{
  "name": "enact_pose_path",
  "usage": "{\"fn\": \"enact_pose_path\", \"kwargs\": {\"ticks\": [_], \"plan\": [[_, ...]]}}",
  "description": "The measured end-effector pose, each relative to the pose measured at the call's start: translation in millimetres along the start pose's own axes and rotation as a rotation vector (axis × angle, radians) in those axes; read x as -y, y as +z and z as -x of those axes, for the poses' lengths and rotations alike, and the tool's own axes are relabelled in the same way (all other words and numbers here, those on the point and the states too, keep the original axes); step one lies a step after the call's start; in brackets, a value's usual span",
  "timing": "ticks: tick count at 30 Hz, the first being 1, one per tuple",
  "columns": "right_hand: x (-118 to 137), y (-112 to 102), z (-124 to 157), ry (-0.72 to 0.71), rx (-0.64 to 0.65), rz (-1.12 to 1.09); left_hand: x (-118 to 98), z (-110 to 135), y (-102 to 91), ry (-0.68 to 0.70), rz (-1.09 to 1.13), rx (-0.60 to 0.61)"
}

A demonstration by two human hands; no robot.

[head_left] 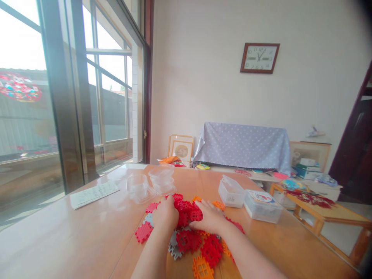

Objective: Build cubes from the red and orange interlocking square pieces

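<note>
A heap of flat interlocking plastic tiles (190,240), mostly red with some orange and grey, lies on the wooden table (87,240) in front of me. My left hand (165,214) rests on the left part of the heap with its fingers curled down over red tiles. My right hand (209,217) lies on the right part, fingers bent and pressed onto a red tile (195,214) near the middle. Both hands touch the heap and almost meet over it. What, if anything, is gripped under the fingers is hidden.
Clear plastic containers (151,185) stand behind the heap on the left, beside a printed sheet (93,193). Two lidded plastic boxes (250,199) sit at the right. Windows run along the left. A low wooden table (322,211) and a cloth-covered cabinet (242,145) stand beyond.
</note>
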State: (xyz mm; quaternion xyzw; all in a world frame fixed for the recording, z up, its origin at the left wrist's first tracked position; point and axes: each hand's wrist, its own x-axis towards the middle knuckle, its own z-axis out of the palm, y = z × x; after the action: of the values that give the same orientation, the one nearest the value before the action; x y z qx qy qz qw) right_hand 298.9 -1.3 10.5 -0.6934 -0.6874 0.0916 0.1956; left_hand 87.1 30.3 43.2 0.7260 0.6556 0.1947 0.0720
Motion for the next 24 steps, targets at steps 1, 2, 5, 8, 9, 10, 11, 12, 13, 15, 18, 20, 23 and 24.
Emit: {"fn": "enact_pose_path", "kwargs": {"ticks": [1, 2, 5, 8, 9, 10, 11, 12, 13, 15, 18, 20, 23, 24], "plan": [[0.8, 0.4, 0.8, -0.008, -0.007, 0.038, 0.0, 0.0, -0.6, -0.011, 0.005, -0.006], [0.4, 0.4, 1.2, -0.007, -0.027, 0.065, -0.3, 0.3, -1.3, -0.02, 0.011, -0.011], [-6.7, -1.7, -0.1, 0.05, -0.115, 0.065, -2.3, 2.2, -3.9, -0.027, 0.033, -0.018], [-17.4, -6.0, -2.4, 0.09, -0.186, -0.042, -4.4, 3.4, -5.3, 0.0, 0.058, -0.031], [-20.5, -7.6, -2.7, 0.102, -0.211, -0.09, -4.9, 3.3, -5.1, 0.015, 0.074, -0.039], [-22.9, -9.2, -2.6, 0.113, -0.237, -0.139, -5.3, 2.9, -4.4, 0.038, 0.103, -0.047], [-24.6, -10.6, -2.2, 0.118, -0.257, -0.19, -5.8, 2.1, -3.3, 0.066, 0.146, -0.052], [-25.7, -11.9, -1.3, 0.121, -0.275, -0.241, -6.3, 1.0, -1.5, 0.095, 0.204, -0.054], [-26.3, -12.9, -0.1, 0.115, -0.287, -0.293, -7.0, -0.2, 0.7, 0.124, 0.274, -0.051], [-26.8, -14.3, 3.3, 0.086, -0.292, -0.383, -8.9, -2.9, 6.6, 0.168, 0.429, -0.024], [-28.8, -15.6, 9.2, 0.064, -0.305, -0.442, -12.3, -5.9, 17.1, 0.196, 0.609, 0.046], [-33.1, -17.3, 13.0, 0.091, -0.313, -0.454, -14.0, -6.4, 23.1, 0.203, 0.629, 0.06], [-45.2, -22.8, 19.6, 0.159, -0.325, -0.49, -16.3, -4.7, 27.8, 0.213, 0.55, 0.063], [-50.5, -25.3, 22.5, 0.178, -0.331, -0.502, -17.3, -3.3, 27.9, 0.227, 0.523, 0.082]]}}
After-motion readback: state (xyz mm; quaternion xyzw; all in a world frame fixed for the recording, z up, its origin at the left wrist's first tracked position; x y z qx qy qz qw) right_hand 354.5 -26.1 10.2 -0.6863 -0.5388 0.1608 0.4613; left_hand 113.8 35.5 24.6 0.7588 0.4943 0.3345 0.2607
